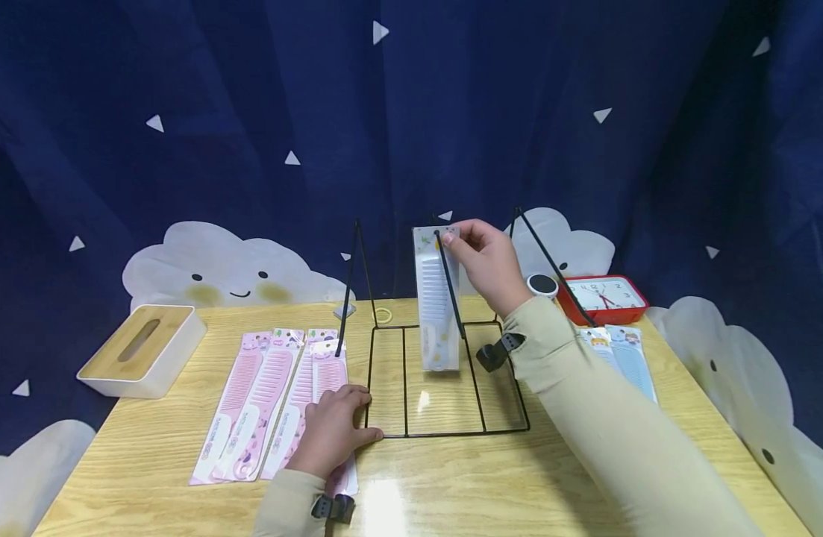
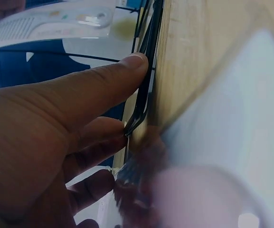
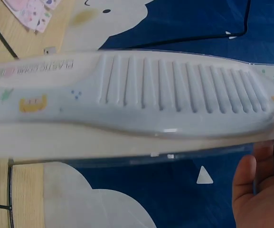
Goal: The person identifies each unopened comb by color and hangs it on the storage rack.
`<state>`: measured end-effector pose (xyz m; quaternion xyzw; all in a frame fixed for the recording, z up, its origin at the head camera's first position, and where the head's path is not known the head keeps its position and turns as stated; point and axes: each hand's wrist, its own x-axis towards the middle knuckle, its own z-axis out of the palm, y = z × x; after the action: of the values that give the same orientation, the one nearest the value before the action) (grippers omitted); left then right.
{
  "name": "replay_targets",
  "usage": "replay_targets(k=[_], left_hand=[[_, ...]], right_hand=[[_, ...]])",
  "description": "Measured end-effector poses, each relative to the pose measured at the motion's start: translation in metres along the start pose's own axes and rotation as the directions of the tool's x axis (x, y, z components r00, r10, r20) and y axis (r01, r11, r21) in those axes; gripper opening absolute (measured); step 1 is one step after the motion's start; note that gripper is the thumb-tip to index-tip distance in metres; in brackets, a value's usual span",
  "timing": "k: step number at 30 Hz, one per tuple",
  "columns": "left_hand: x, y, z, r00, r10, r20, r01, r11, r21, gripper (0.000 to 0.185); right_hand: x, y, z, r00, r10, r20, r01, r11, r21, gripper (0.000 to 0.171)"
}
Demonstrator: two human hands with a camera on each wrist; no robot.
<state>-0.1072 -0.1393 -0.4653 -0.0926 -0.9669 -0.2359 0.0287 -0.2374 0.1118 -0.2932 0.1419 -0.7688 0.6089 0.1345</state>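
A pale comb in a clear-fronted pack (image 1: 436, 306) hangs upright over the black wire rack (image 1: 445, 434), its top at the rack's middle prong (image 1: 451, 287). My right hand (image 1: 486, 265) pinches the pack's upper right corner. The right wrist view shows the comb's wide teeth (image 3: 177, 88) and small printed pictures on its handle. Down at the rack's front left corner, my left hand (image 1: 333, 429) holds the wire. In the left wrist view its thumb (image 2: 103, 80) lies on the black wire, with the fingers curled below.
Several packaged pink combs (image 1: 257, 406) lie left of the rack, partly under the left hand. Packaged blue combs (image 1: 631, 362) lie at the right by a red clock (image 1: 602, 298). A tissue box (image 1: 166, 365) with a wooden lid stands at the left edge. Prongs jut from the rack's sides.
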Motion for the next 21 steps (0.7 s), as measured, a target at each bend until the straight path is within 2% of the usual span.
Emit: replay_targets(k=[6,11,21], left_hand=[[0.0,0.0,0.0,1.0,-0.004,0.005,0.004,1.0,-0.016,0.057],[0.001,-0.001,0.001,1.0,-0.001,-0.001,0.001,1.0,-0.021,0.057],[0.001,-0.003,0.002,1.0,-0.002,-0.002,0.002,1.0,-0.021,0.057]], right_hand=[[0.011,-0.001,0.003,0.998,0.062,-0.011,-0.061,0.997,0.044,0.02],[0.018,0.002,0.004,0.997,0.078,-0.021,-0.077,0.995,0.061,0.018],[0.015,0.015,-0.001,0.992,0.112,-0.053,-0.109,0.992,0.055,0.019]])
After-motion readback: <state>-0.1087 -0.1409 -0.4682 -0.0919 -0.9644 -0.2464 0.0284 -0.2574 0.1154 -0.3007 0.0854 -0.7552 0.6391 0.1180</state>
